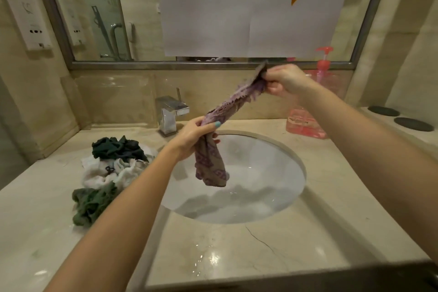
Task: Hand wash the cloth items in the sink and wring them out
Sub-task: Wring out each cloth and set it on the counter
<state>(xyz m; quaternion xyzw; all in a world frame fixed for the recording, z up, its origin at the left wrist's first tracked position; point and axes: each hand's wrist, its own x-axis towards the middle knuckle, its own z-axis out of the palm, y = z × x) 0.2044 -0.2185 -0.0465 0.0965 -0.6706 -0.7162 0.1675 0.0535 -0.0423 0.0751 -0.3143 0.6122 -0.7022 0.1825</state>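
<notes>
Head: cloth (234, 102) between both grips (194, 136) (285, 80)

Left hand (194, 136) gripping low, right hand (283, 80) pinching higher up

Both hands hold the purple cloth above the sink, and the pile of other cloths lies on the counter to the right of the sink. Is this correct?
No: the head view shows the pile of other cloths on the counter to the left of the sink, not the right. Left hand and right hand hold the purple cloth above it.
</notes>
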